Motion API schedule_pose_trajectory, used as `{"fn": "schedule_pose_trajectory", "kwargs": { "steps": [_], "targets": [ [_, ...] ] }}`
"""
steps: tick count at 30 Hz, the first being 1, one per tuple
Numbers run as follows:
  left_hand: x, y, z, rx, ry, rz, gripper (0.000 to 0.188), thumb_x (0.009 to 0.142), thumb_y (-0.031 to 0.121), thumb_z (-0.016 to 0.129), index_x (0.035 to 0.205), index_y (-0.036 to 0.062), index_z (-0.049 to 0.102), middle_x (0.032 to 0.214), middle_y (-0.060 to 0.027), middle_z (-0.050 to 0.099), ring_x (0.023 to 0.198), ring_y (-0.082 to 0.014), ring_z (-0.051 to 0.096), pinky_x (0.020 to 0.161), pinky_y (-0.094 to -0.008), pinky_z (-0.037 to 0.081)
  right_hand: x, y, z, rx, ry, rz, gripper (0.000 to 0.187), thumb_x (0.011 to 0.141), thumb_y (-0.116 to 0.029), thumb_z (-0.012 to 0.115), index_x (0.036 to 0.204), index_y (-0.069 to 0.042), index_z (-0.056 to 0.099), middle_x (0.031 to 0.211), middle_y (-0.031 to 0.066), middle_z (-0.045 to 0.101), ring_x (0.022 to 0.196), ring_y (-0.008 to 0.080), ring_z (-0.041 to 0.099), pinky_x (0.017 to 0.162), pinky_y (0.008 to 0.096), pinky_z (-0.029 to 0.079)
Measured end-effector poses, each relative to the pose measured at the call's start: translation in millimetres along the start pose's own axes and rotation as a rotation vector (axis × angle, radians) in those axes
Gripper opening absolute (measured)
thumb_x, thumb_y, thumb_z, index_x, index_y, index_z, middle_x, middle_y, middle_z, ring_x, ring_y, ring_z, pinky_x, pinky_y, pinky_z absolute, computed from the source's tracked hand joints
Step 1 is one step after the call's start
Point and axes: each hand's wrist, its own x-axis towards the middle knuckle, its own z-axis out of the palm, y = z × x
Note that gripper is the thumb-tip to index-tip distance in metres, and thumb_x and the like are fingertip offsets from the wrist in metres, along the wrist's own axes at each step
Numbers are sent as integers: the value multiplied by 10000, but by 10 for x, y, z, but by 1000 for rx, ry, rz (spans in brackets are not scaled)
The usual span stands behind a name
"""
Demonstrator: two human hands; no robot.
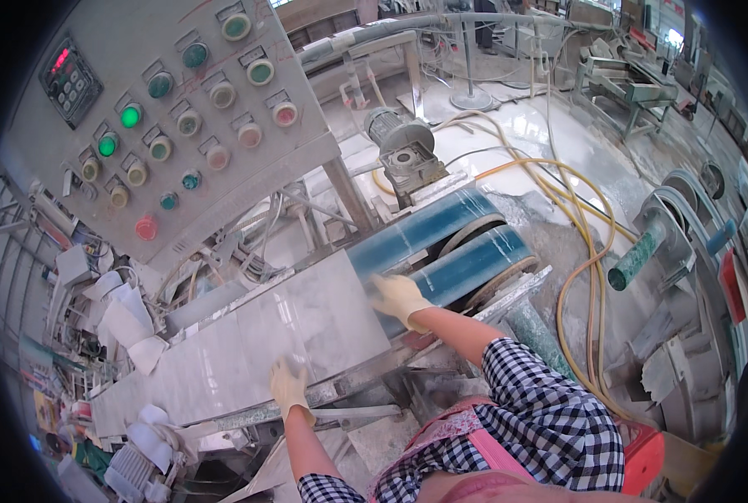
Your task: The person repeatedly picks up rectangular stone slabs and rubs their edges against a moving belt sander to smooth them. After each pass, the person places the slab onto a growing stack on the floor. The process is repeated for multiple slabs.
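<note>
A long, smooth, pale grey slab [248,331] lies along the conveyor, its right end beside two blue belts [466,260]. My left hand [289,387], in a pale yellow glove, rests on the slab's near edge with its fingers stretched out. At the right end my right hand [399,298], gloved the same way, lies at the slab's end edge and over the belts. Its fingers look apart, though the tips are slightly blurred.
A control panel [198,159] with several round buttons, two lit green, leans over the far left. Behind the belts sits a grey motor [401,138]. Yellow hoses [587,260] cross the wet floor on the right, near a green roller [634,261]. Broken white pieces [131,323] lie left.
</note>
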Motion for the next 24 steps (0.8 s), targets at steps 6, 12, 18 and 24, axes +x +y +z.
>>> {"fn": "schedule_pose_trajectory", "kwargs": {
  "steps": [6, 12, 18, 24],
  "targets": [
    [276, 91, -98, 126, -291, 7, 716, 765, 415, 737, 1315, 11, 522, 1239, -229, 567, 1213, -372, 507, 987, -445, 457, 191, -136, 117, -61, -151, 52, 405, 807, -300, 627, 1128, -61, 564, 939, 216, 686, 957, 411, 633, 833, 497, 495],
    [370, 132, -68, 211, -350, -22, 740, 781, 476, 747, 1315, 17, 518, 1267, -258, 562, 1239, -388, 511, 999, -443, 465, 405, -312, 376, -141, -202, 150, 460, 768, -332, 680, 1088, -20, 573, 984, 187, 705, 978, 367, 660, 843, 435, 522],
    [470, 215, -133, 189, -424, -75, 721, 766, 480, 770, 1271, 20, 540, 1235, -244, 597, 1182, -386, 573, 960, -443, 511, 614, -54, 508, 378, -51, 550, 691, 791, -459, 694, 1326, -43, 561, 1316, 190, 601, 1225, 326, 575, 981, 408, 487],
    [560, 257, -163, 214, -473, -74, 711, 754, 486, 780, 1252, 31, 557, 1213, -223, 619, 1162, -378, 594, 956, -446, 517, 686, 50, 760, 521, -74, 532, 720, 780, -448, 719, 1335, -20, 553, 1305, 195, 609, 1192, 347, 591, 978, 407, 481]
  ]
}}
